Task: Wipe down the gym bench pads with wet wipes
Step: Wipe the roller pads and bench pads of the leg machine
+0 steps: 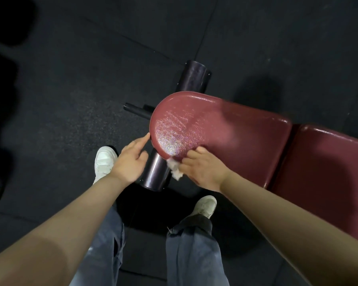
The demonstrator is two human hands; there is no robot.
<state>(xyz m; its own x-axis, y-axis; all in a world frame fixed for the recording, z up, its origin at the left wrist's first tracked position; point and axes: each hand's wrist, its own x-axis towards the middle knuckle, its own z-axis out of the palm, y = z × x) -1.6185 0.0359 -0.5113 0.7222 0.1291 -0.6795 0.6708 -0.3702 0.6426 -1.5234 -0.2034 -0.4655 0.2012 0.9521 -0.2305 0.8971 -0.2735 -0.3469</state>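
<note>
A crumpled white wet wipe (pixel 175 170) is pinched in the right hand (pixel 203 171) against the near rim of the red seat pad (pixel 215 129), centre of the frame. The left hand (pixel 130 159) is held open, one fingertip touching the pad's left edge. The wipe is judged light, limp and damp, best bunched in the fingers; the glossy vinyl looks slick. No containers are seen.

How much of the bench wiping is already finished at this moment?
Done: the rounded dark red seat pad shines wet on top. In hand: the right hand presses a crumpled white wet wipe at its near edge; the left hand touches the rim. Left: the second dark red pad looks dry.
</note>
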